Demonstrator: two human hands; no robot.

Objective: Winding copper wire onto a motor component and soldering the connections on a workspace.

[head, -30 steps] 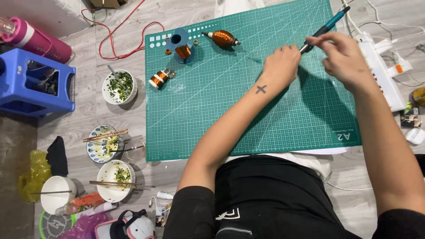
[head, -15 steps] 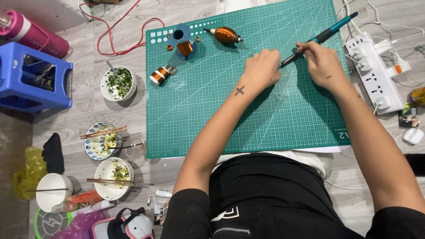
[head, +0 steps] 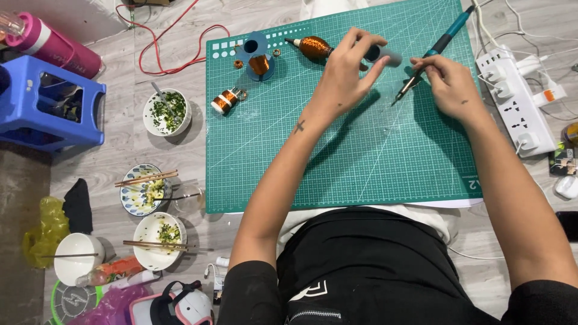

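The iron point(head: 435, 51), a slim teal soldering tool with a dark tip, lay slanted across the top right of the green mat point(head: 337, 162), its cord end pointing up toward the mat's far corner and its tip angled down toward the middle. The right hand point(head: 448, 84) pinched it low on the shaft, fingers closed around it just above the tip. The left hand point(head: 346, 72) reached in from the other side and was clamped on a small grey cylinder point(head: 385, 55), which stuck out past the fingertips toward the iron, close to it; I could not tell whether the two touched.

Just left of that hand, a copper coil point(head: 313, 46) lay on the mat. Further left stood a blue spool point(head: 257, 57) wound with copper wire, and below it a smaller spool point(head: 226, 99) lay near the mat's left edge. A white power strip point(head: 518, 102) ran along the floor beside the mat's right edge, with plugs in it.

On the floor to the left sat a bowl point(head: 167, 112) of chopped greens, well apart from two more bowls with chopsticks point(head: 147, 178) laid across them. A blue stool point(head: 51, 102) stood at the far left, a pink bottle point(head: 51, 47) lying beyond it, and a red cable point(head: 174, 42) looped near the mat's top corner.
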